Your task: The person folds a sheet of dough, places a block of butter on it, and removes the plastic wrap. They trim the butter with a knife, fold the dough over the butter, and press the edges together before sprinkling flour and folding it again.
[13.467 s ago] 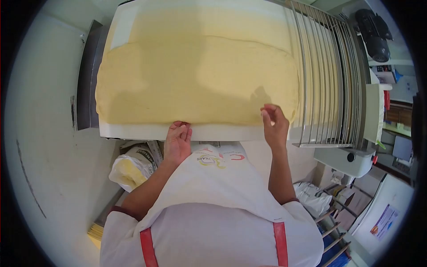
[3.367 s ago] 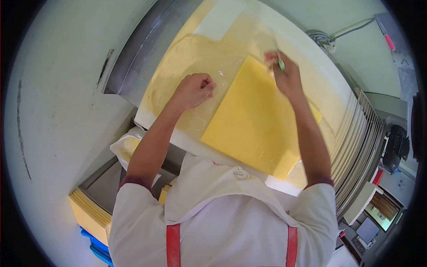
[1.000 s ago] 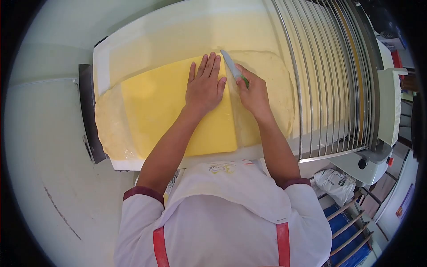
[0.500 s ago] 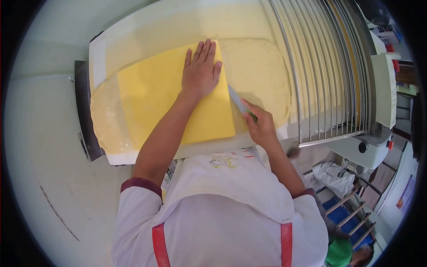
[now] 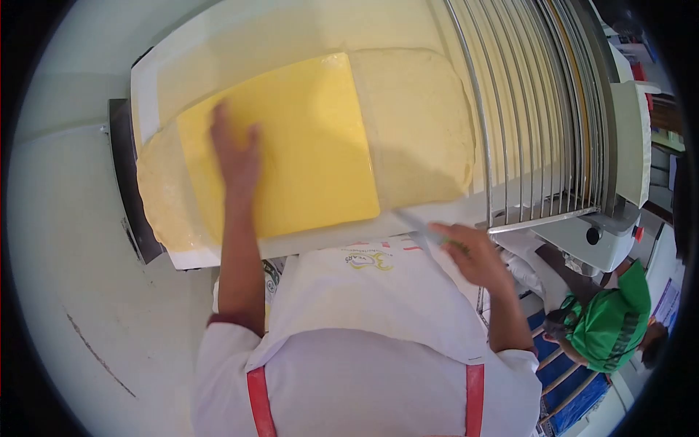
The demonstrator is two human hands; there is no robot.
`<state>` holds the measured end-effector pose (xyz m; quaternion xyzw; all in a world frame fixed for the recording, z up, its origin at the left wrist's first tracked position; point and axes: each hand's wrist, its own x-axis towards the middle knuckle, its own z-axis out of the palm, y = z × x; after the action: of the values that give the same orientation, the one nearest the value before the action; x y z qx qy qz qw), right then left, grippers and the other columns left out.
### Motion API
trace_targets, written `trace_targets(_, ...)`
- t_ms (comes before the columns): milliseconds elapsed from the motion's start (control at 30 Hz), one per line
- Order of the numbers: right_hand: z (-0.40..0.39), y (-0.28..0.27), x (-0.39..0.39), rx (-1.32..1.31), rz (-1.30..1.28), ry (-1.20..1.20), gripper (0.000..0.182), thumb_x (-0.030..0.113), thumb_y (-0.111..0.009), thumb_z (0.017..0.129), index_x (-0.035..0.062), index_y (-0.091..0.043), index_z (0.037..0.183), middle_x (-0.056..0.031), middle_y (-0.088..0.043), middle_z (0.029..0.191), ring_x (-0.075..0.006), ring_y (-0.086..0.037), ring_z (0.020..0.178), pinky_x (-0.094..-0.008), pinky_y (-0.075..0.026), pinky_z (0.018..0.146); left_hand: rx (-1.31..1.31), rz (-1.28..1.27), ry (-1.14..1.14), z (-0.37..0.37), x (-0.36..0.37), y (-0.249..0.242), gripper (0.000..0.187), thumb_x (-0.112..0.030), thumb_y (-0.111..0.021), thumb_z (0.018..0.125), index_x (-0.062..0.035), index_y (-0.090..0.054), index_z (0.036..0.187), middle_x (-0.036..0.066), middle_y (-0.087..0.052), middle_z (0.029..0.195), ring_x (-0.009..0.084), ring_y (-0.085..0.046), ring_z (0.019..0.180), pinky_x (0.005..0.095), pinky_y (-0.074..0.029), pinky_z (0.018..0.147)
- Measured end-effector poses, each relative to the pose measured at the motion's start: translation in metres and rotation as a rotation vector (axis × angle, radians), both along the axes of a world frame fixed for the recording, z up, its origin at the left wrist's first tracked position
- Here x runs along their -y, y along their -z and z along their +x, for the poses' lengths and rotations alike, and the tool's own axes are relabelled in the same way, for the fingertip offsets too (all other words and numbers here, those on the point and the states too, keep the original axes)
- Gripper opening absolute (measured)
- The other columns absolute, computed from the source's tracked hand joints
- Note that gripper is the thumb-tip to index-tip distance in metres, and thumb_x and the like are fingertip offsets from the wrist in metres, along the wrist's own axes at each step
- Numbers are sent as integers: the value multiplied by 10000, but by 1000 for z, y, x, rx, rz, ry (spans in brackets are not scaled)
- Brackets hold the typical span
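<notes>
A smooth yellow sheet [image 5: 313,146], which looks like butter, lies flat on a wider pale sheet of dough [image 5: 419,124]. The dough shows past it at both ends. My left hand [image 5: 237,156], smeared by motion, is over the left part of the yellow sheet, thumb apart from the fingers and nothing in it. In my right hand [image 5: 470,255] is a knife [image 5: 416,224], its blade pointing left near the front edge of the work surface. The blade is beside the yellow sheet's near right corner, off the dough.
The dough rests on the pale bed of a machine [image 5: 306,29], with a metal bar guard [image 5: 502,131] to the right. A person in a green top [image 5: 611,324] is bent low at the lower right, near blue material and wooden bars [image 5: 564,386].
My left hand has moved left across the yellow sheet. My right hand has drawn the knife back from the sheet's right edge, toward me. The person in green has come further into view.
</notes>
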<state>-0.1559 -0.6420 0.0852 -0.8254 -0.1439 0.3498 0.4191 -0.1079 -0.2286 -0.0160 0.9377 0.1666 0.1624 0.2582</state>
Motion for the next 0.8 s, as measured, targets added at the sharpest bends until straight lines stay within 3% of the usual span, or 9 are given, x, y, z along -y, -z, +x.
trace_targets(100, 60, -18, -8, 66, -102, 259, 379, -18, -547, 879, 35, -573, 1253, -196, -646, 1118, -292, -644, 996, -338, -480, 856, 39, 183, -536, -81, -105, 12, 765, -298, -691, 854, -3, -302, 1442, 182, -413, 1420, 329, -363, 1336, 431, -279, 1117)
trace_targets(167, 117, -11, -35, 243, -56, 283, 358, 14, -554, 889, 41, -579, 1244, -195, -652, 1095, -293, -646, 986, -355, -482, 856, -46, -65, -704, -119, -129, -8, 579, -275, -691, 861, -5, -470, 1323, 127, -572, 1167, 250, -541, 1088, 373, -430, 933)
trace_targets(267, 209, 45, -92, 764, 15, 134, 359, 71, -586, 877, 95, -593, 1235, -169, -651, 1010, -335, -636, 908, -400, -497, 820, -254, -774, -502, -163, -166, -12, 261, -212, -667, 879, -42, -606, 1068, 15, -573, 897, 120, -517, 814, 273, -409, 710)
trace_targets(333, 250, 63, -138, 729, -264, 66, 372, 109, -609, 866, 137, -597, 1236, -145, -622, 1027, -341, -609, 922, -423, -498, 805, 46, -1054, -317, -156, -135, -29, 76, -149, -642, 885, -88, -599, 869, -42, -517, 791, 62, -419, 703, 241, -325, 627)
trace_targets(467, 291, 106, -172, 826, -315, -118, 485, 154, -648, 846, 151, -529, 1317, -144, -551, 1194, -338, -547, 1085, -449, -466, 883, 23, -969, -516, -136, -105, -53, 57, -115, -618, 880, -75, -585, 902, 12, -634, 865, 102, -584, 931, 234, -403, 819)
trace_targets(567, 262, 95, -173, 975, -189, -153, 635, 203, -693, 818, 141, -429, 1392, -164, -475, 1321, -376, -458, 1210, -484, -401, 978, -19, -932, -340, -128, -108, -39, 73, -129, -613, 893, -64, -597, 923, 37, -637, 940, 105, -578, 983, 254, -394, 827)
trace_targets(667, 189, 77, -168, 849, -51, -366, 804, 266, -744, 780, 100, -322, 1445, -191, -371, 1445, -394, -306, 1360, -485, -256, 1119, 60, -1007, -359, -125, -110, -35, 60, -90, -600, 869, -30, -593, 868, 30, -613, 811, 131, -578, 851, 280, -423, 820)
trace_targets(767, 141, 60, -168, 745, -177, -438, 877, 290, -766, 753, 88, -285, 1458, -164, -318, 1491, -360, -179, 1429, -488, -136, 1174, 253, -1074, -229, -144, -100, -53, 110, -131, -613, 893, -51, -559, 839, 19, -548, 784, 115, -536, 777, 266, -413, 795)
trace_targets(800, 135, 62, -168, 725, -177, -416, 889, 286, -767, 753, 95, -271, 1466, -151, -307, 1501, -352, -156, 1437, -494, -122, 1177, 301, -1062, -197, -152, -95, -61, 167, -171, -640, 890, -67, -532, 818, 1, -488, 730, 129, -503, 724, 319, -393, 888)
